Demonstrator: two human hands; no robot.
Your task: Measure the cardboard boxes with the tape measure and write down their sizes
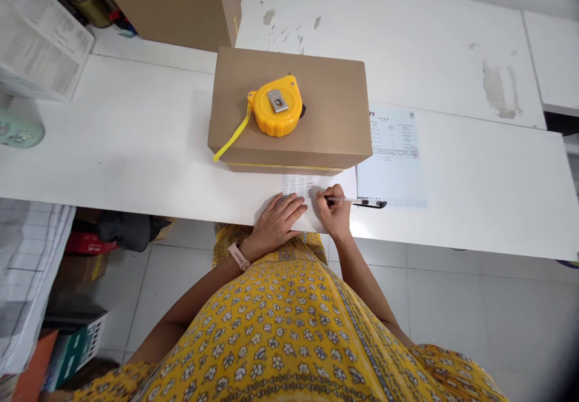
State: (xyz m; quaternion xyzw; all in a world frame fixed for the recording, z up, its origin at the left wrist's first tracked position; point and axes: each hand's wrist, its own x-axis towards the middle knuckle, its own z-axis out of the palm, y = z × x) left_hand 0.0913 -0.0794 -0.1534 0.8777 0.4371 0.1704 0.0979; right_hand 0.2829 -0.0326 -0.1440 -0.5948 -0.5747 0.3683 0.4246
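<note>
My right hand, just right of centre in the frame, has its grip closed on a pen, pinched between thumb and fingers; the shaft points to the right, and the writing end lies within my fingers, over a sheet of paper near the front edge of the white desk. My left hand rests palm down on the lower left part of the same sheet, its fingers slightly spread and pinching nothing; a pale pink watch encircles that wrist. Rows of small handwriting show on the sheet between my hands and the closed cardboard box, which stands directly beyond them in the upper centre. On top of the box, left of its middle, lies a yellow tape measure, metal clip upward, its yellow strap trailing to the box's front left edge. To the right of the box, a pale blue printed document lies flat on the desk, the far end of the pen reaching over its lower left part. A larger cardboard box stands at the upper left.
</note>
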